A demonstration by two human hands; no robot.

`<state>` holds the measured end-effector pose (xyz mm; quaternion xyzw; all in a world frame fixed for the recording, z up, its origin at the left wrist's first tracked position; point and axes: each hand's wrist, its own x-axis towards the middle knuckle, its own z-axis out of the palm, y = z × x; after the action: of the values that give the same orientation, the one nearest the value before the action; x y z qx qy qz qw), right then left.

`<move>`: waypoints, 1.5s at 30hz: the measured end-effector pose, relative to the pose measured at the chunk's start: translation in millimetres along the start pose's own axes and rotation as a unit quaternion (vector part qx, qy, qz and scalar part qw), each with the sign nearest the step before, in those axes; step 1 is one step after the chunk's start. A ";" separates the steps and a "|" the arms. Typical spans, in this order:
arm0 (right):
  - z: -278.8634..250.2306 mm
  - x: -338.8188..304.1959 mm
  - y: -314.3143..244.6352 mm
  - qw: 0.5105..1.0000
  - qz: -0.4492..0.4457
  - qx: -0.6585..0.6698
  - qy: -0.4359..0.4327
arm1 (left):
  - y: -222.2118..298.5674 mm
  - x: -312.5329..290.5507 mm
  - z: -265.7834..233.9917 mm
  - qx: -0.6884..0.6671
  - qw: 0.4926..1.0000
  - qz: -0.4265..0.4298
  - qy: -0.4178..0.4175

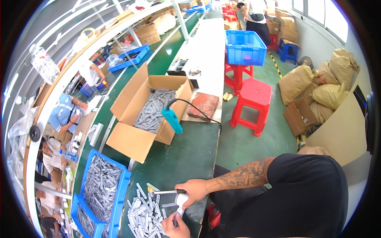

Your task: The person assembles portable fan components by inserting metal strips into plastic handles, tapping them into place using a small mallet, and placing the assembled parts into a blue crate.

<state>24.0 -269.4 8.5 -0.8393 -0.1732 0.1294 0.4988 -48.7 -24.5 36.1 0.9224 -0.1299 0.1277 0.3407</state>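
Note:
My right hand (195, 192) is closed around a small hammer-like tool (166, 192) with a thin metal shaft and a yellowish head pointing left. A white rounded part (181, 199) shows below its fingers; I cannot tell whether it belongs to the tool. Just below, my left hand (177, 227) is closed, pinching a grey flat strip-shaped piece (177, 219) whose upper end meets the white part. Beside both hands a loose heap of similar grey pieces (143, 217) lies on the green worktop (178, 154).
Left of the heap stand blue bins (126, 186) of grey pieces. An open cardboard box (168, 83) holds more, with a corded teal tool (172, 120) hanging beside it. Behind are a reddish block (203, 106), a red stool (254, 97) and a blue crate (246, 47). People work across the line.

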 end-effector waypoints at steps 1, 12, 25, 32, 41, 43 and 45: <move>0.5 -0.8 -0.3 1.000 0.008 0.000 0.000 | -0.7 -1.1 1.7 -0.001 1.000 -0.006 0.006; -5.7 2.7 -16.7 0.999 0.021 -0.031 0.000 | -23.6 -14.2 32.2 -0.092 0.989 0.021 0.115; -11.7 6.9 -27.2 0.994 0.091 -0.038 -0.042 | -40.9 -11.2 45.1 -0.158 0.976 0.067 0.132; -4.8 6.1 -28.2 0.991 0.111 -0.028 -0.071 | -35.2 -20.7 37.4 -0.124 0.983 0.039 0.130; -22.5 19.8 -28.9 0.994 0.103 -0.019 -0.040 | -31.7 6.0 36.3 -0.159 0.984 0.023 0.077; -18.7 22.6 -23.1 0.996 0.083 -0.020 -0.037 | -24.8 5.1 27.2 -0.117 0.991 0.015 0.059; -19.5 27.2 -23.0 0.997 0.069 -0.020 -0.037 | -21.8 7.8 22.0 -0.113 0.992 0.004 0.052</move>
<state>52.6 -263.3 36.8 -0.8537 -0.1359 0.1905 0.4652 -31.1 -24.2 9.5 0.8697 -0.1291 0.1614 0.4482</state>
